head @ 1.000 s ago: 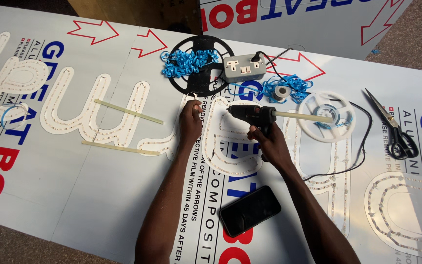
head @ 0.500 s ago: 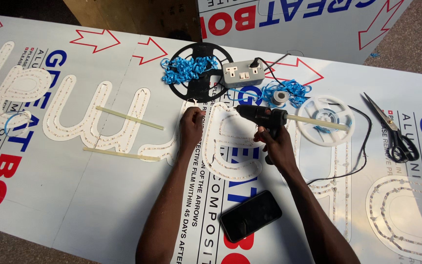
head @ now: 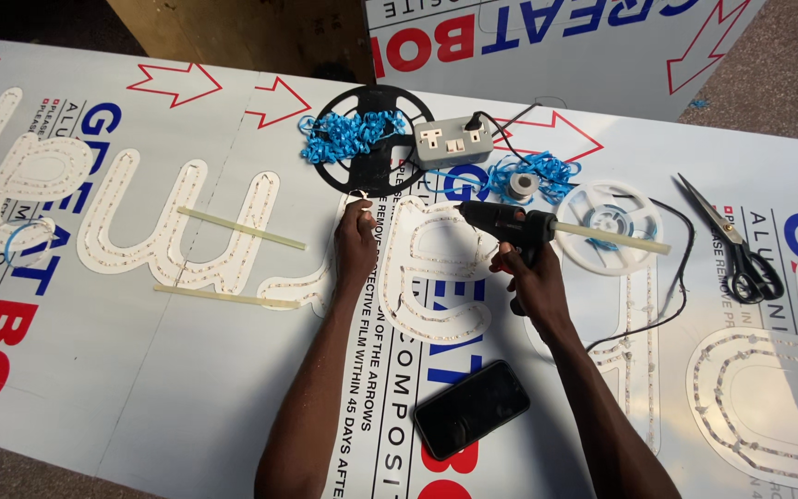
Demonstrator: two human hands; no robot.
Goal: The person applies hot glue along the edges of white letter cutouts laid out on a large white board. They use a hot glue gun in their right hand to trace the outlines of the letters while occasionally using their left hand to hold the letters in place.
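Glue gun (head: 508, 225), black, with a pale glue stick (head: 613, 237) jutting from its back toward the right, is held over a white cut-out letter (head: 436, 277) on the printed sheet (head: 233, 388), its nozzle pointing left. The right hand (head: 530, 277) is closed around the gun's grip. The left hand (head: 356, 242) lies palm down on the top left edge of the same letter, fingers curled and pressing there; whether they pinch anything I cannot tell. Just above that hand lies a black reel (head: 371, 139) with a tangle of blue strip (head: 348, 134) on it, and beside the reel a grey socket block (head: 454, 141) with a black plug in it. A white reel (head: 613, 225) lies under the glue stick. Scissors (head: 736, 245) lie well to the right. A dark phone (head: 471, 408) lies face up between the forearms. Two loose sticks (head: 242, 228) lie across the letters to the left.
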